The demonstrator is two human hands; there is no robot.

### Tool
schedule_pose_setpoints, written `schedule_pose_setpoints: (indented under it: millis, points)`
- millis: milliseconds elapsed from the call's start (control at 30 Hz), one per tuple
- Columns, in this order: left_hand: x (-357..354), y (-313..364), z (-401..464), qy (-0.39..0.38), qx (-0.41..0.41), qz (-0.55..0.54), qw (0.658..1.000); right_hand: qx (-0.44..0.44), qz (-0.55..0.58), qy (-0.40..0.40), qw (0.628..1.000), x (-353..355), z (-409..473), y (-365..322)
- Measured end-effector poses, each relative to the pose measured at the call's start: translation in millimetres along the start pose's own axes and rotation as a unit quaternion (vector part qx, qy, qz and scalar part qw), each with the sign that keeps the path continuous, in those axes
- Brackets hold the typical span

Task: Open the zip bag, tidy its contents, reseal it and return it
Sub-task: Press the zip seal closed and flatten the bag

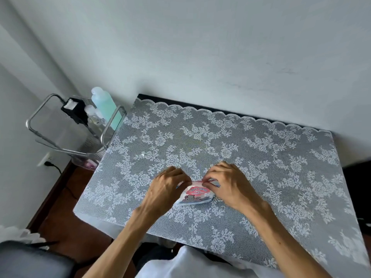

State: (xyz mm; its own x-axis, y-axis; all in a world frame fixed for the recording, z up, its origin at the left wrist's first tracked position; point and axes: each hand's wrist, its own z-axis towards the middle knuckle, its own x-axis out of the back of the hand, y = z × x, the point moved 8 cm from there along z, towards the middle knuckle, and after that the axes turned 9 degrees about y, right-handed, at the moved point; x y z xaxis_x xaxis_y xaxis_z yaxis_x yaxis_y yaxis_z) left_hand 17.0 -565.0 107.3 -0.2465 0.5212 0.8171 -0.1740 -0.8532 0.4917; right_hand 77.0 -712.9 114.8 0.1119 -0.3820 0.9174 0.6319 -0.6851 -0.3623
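Observation:
A small white zip bag (195, 194) with a pink label and a cartoon print lies on the lace-covered table (220, 137), near its front middle. My left hand (166, 185) pinches the bag's top edge at the left corner. My right hand (226, 181) pinches the same top edge at the right corner. Both hands cover the bag's zip strip, so I cannot tell whether it is sealed. The bag's contents are hidden.
A metal-framed cart (70, 127) stands left of the table, holding a tall green bottle (105, 106), a black box (75, 110) and small clear bottles. A white wall runs behind. A wall socket with a plug (47, 160) is low on the left.

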Motion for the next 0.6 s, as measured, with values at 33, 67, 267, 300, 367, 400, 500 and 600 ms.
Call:
schedule_pose_setpoints:
  millis: [33,67,267,300,367,400,500,600]
  points:
    - [0.1,0.4,0.6,-0.001,0.000,-0.002,1.000,-0.002,0.002,-0.002,1.000,0.0,-0.1,0.9]
    - [0.4,0.7,1.0,-0.001,0.001,-0.001,1.000,-0.004,0.006,0.000,1.000,0.4,-0.3,1.5]
    - [-5.6,10.8,4.7,0.000,-0.006,0.012,1.000,0.004,0.023,0.016,1.000,3.3,0.4,0.1]
    - [-6.9,12.0,4.7,0.000,-0.004,0.012,1.000,0.003,0.024,0.017,1.000,3.3,0.4,0.3]
    - [-8.2,14.4,4.0,0.001,-0.015,0.020,1.000,0.004,0.024,0.017,1.000,3.4,-0.5,0.6]
    - [-8.3,15.2,3.4,0.002,-0.022,0.024,0.999,0.006,0.025,0.015,1.000,3.5,-1.3,1.0]
    - [-5.3,11.0,3.9,0.002,-0.012,0.012,1.000,0.003,0.035,0.010,0.999,5.1,-3.3,7.8]
    - [-3.6,5.0,5.1,-0.001,0.005,0.006,1.000,-0.004,0.044,0.015,0.999,6.8,-4.4,13.9]
